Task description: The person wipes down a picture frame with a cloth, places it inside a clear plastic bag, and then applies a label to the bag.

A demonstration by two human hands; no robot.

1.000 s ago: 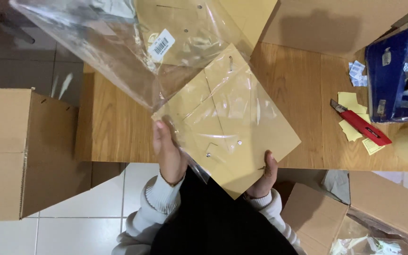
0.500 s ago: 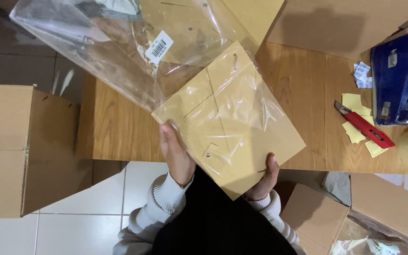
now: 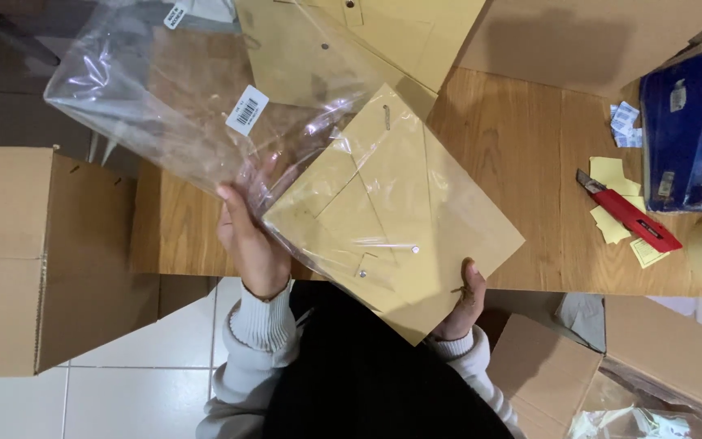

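Brown envelope [image 3: 416,236] half inside clear plastic bag [image 3: 180,106], fingers of left hand [image 3: 249,244] and right hand [image 3: 463,305] gripping both.

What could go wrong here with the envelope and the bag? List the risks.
1. The tan envelope sits only partly inside the clear plastic bag; the right hand pinches just its lower edge, so it might slip out or bend.
2. The left hand grips the thin film at the bag's mouth, which could crease or tear against the envelope's corner.
3. The red utility knife lies on the wooden table to the right; a sweeping sleeve could knock it.
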